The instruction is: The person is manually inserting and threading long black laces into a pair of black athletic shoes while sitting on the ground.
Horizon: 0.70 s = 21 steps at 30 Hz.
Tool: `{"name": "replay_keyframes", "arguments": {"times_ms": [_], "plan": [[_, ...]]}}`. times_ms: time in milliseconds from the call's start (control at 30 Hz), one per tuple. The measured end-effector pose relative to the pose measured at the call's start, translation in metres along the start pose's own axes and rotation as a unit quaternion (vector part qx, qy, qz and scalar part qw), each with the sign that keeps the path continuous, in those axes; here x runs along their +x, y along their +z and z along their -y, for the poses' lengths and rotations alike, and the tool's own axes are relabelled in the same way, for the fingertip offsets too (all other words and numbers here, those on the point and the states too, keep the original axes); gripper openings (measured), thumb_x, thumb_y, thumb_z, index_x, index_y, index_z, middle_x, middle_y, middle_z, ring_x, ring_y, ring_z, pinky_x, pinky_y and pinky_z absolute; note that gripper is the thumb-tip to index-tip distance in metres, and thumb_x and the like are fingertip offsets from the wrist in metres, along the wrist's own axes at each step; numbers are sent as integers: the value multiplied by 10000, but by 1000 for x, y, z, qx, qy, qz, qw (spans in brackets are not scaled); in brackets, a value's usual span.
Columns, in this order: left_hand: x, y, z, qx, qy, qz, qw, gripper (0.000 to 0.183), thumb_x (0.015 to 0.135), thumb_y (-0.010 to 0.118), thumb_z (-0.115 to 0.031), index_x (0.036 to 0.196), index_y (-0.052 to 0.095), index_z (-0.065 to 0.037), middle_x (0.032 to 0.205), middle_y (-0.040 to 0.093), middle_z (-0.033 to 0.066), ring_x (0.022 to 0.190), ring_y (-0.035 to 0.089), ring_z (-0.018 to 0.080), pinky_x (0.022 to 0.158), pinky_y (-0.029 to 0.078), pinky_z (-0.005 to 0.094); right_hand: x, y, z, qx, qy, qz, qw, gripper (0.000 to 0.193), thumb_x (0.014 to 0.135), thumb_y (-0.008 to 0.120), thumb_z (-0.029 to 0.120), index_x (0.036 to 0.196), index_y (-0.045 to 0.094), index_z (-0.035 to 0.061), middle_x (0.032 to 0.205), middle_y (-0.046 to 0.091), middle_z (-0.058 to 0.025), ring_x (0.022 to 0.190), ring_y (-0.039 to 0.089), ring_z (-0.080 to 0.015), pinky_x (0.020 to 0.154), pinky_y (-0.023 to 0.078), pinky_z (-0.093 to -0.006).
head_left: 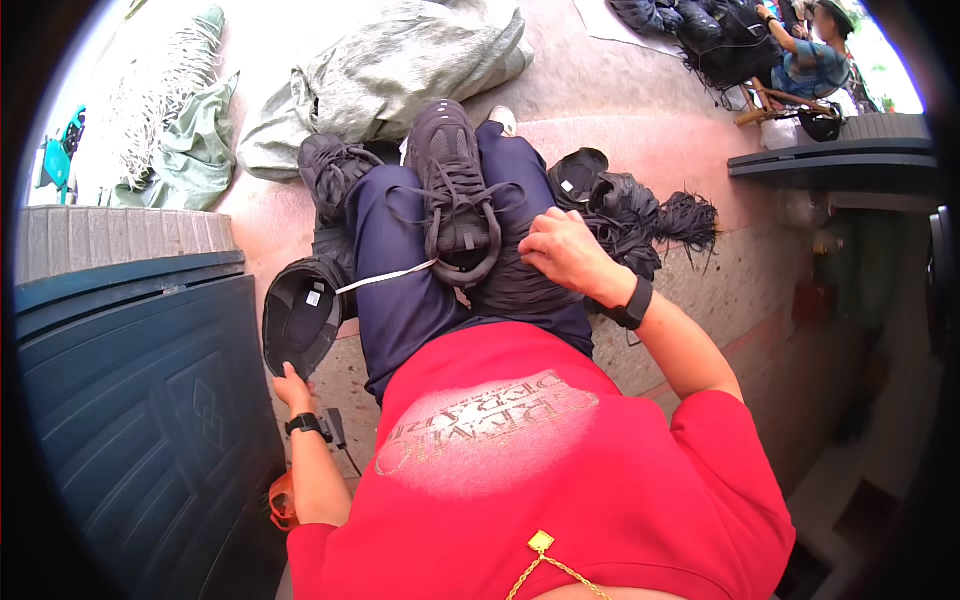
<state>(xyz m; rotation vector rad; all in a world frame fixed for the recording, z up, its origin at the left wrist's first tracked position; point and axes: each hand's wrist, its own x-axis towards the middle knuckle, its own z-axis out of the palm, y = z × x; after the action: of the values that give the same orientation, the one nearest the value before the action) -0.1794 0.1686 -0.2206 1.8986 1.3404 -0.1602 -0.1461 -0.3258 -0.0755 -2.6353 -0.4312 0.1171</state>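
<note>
At the left, my left hand (293,392) grips the edge of a black shoe upper (284,335), whose open inside with a white label faces up. A laced black sneaker (452,165) lies across my lap, toe pointing away from me. Between the shoe upper and the sneaker's heel opening runs a thin white cord (388,277). Over a bundle of black laces (530,287) on my thigh, my right hand (568,250) is closed, its fingers curled together; whatever they may hold is too small to make out.
More black shoes (335,175) lie left of my legs; another black shoe upper (580,172) and black laces (685,222) lie right. Grey sacks (385,85) and a heap of white laces (165,100) stand ahead. Blue door panels (150,400) flank me. A person (808,62) sits far right.
</note>
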Motion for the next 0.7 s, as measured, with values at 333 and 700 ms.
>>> {"name": "replay_keyframes", "arguments": {"times_ms": [333,700], "plan": [[-34,-57,-241,-145,304,192,922,189,796,598,-179,888,568,-18,754,578,46,697,568,129,576,464,290,8,3,14,-84,-76,60,992,56,689,605,141,691,566,101,731,495,-27,771,473,-182,678,345,-316],[-71,23,-204,-515,103,425,737,506,869,439,-440,1184,453,-44,1191,495,68,1100,463,206,966,343,349,47,-189,82,604,-19,-230,763,223,902,411,127,1073,456,-9,624,371,8,480,323,-57,459,296,-211]]}}
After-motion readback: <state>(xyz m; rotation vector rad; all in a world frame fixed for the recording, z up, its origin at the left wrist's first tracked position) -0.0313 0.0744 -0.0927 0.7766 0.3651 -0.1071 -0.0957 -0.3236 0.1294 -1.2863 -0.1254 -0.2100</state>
